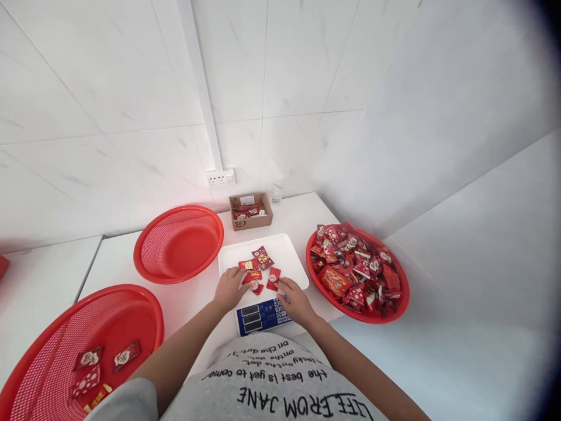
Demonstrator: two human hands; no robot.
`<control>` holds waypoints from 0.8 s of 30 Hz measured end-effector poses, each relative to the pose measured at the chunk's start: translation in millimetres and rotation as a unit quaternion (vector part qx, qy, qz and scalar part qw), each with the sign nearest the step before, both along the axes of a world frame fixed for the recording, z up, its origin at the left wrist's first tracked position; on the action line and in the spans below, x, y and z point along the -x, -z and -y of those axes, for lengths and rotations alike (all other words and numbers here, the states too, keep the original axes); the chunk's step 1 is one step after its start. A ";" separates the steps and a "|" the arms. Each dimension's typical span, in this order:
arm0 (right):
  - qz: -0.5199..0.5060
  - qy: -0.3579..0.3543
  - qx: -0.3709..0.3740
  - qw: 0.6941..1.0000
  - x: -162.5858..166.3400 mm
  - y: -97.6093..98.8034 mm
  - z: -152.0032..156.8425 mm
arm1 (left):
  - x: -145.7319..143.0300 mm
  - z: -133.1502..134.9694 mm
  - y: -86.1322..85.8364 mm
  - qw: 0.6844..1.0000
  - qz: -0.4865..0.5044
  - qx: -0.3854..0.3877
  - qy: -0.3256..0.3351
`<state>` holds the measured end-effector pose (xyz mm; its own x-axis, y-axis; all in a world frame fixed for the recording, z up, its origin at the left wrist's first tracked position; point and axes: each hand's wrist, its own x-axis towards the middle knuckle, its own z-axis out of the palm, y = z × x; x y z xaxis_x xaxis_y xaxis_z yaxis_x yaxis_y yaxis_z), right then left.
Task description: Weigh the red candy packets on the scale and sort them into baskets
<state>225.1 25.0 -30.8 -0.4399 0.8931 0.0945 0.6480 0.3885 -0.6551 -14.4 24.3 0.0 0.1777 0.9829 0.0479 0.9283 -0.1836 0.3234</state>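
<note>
Head view: a small group of red packets (249, 265) lies on the white tray (290, 254) of a scale, toward the tray's near half. A darker, squarish packet (263, 257) with gold lettering sits at the far side of the group, and a smaller packet (274, 275) lies a little apart on the right. The left hand (228, 289) rests at the left edge of the group, fingers partly curled and reaching to the packets; whether they grip one or only touch, I cannot tell. The right hand (297, 301) has its fingertips at the near edge of the smaller packet, thumb below, over the keypad side; a firm pinch cannot be made out. Just near of the tray is the scale's blue panel (266, 316), with three dark displays at its left.

To the right, a red basket (366, 319) is heaped with similar wrapped packets. Far of the tray stands an open cardboard box (253, 223) with red packets inside, a clear cup (276, 193) just beside it on the right. To the left, a red mesh basket (186, 248) shows its bare bottom; nearer, another red basket (140, 318) holds several packets. A white socket (220, 177) sits on the tiled wall (236, 64) behind.
</note>
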 end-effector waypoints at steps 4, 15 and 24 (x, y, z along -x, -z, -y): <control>0.000 0.001 -0.001 1.000 0.4 1.2 0.0 | -23.6 -2.5 -5.1 0.998 0.025 0.052 0.011; -0.006 0.001 -0.003 1.000 -0.3 3.3 0.5 | -15.4 -6.4 -6.2 0.887 0.403 0.196 -0.113; -0.006 0.002 0.000 1.000 -0.5 3.4 1.5 | 48.2 -56.2 -33.6 0.880 0.375 0.000 -0.292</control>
<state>225.6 23.6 -34.2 -0.4355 0.8945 0.1008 0.6410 0.3867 -0.6630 -62.5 80.5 33.6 -0.4394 0.8961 -0.0631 0.3895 0.2533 0.8855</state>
